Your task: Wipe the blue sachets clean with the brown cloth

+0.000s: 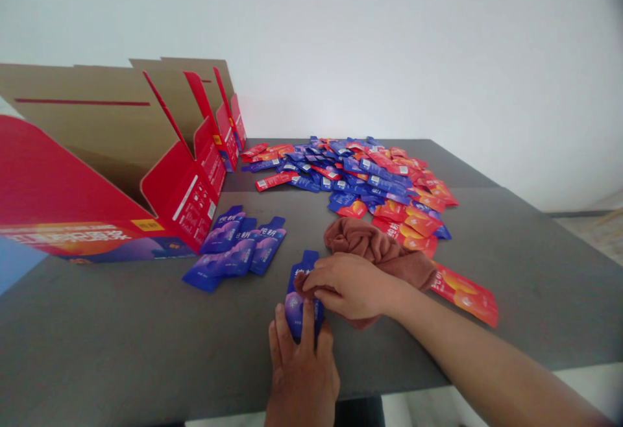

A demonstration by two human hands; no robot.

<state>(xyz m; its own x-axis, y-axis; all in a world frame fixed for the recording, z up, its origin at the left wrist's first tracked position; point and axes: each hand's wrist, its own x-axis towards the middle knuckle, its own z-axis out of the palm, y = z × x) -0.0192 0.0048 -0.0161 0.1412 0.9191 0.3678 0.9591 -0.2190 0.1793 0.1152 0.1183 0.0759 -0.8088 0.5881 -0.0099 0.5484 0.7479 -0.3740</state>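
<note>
A blue pouch [294, 315] with a purple round print lies flat on the grey table, its narrow neck pointing away from me. My left hand [304, 362] rests on its lower end, fingers stretched out and spread. My right hand [353, 284] is closed on a brown cloth [363, 240] and presses a bunched corner of it against the pouch's upper part. The rest of the cloth lies crumpled behind and under that hand. Left of this pouch are several overlapping blue pouches [236, 252]. A red pouch [464, 294] lies to the right, partly covered by the cloth.
Several open red cardboard boxes [180, 209] stand in a row along the left side, flaps raised. A large heap of blue and red pouches [350, 167] covers the table's far middle. The grey table [121, 336] ends close in front of me, with a white wall behind.
</note>
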